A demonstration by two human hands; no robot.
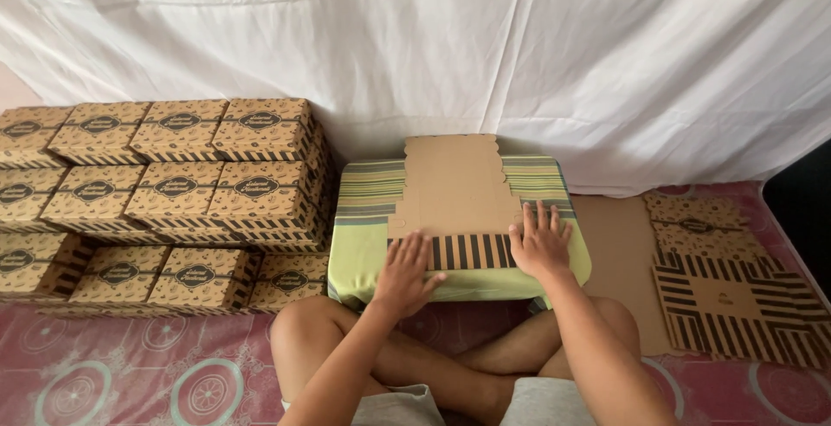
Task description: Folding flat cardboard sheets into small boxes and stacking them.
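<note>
A flat, unfolded cardboard box blank (pixel 456 194) lies plain brown side up under my hands. My left hand (pixel 407 272) presses its near left corner, my right hand (pixel 540 240) its near right corner. Between my hands, its near flap shows black stripes.
</note>
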